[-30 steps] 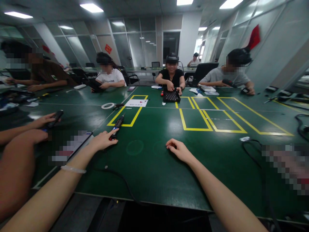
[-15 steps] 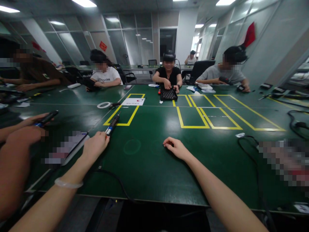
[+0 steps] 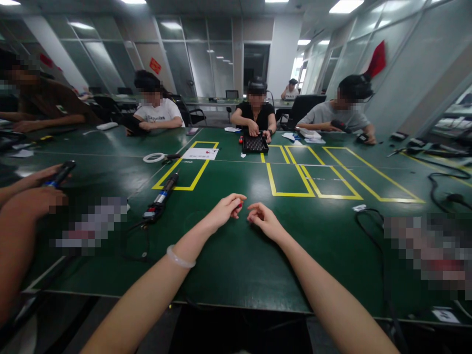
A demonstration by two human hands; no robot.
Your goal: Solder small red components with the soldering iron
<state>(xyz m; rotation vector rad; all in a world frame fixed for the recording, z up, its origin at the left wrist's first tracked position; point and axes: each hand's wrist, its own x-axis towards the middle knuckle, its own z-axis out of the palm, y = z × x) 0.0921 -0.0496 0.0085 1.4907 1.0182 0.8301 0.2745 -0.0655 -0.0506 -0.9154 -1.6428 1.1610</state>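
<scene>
My left hand (image 3: 221, 212) is over the middle of the green table (image 3: 221, 265), its fingers closed around a small red object (image 3: 239, 204) whose kind I cannot make out. Close by on the right is my right hand (image 3: 266, 220), fingers curled inward and pointing at the left one, a small gap between them. Whether anything sits inside its fingers is hidden. An electric screwdriver (image 3: 161, 197) with a black, silver and blue body and a cord lies on the table to the left, apart from both hands.
Yellow tape outlines (image 3: 295, 193) mark the table; a white sheet (image 3: 201, 154) lies on one. At the left a neighbour's hand (image 3: 51, 196) is by another dark tool (image 3: 61, 173). Black cables (image 3: 379, 260) run at right. Across sits a person with a black tray (image 3: 255, 144).
My left hand has left the screwdriver, which lies on the table, and has moved right beside my right hand, with a small red object in it. My right hand has barely moved.
</scene>
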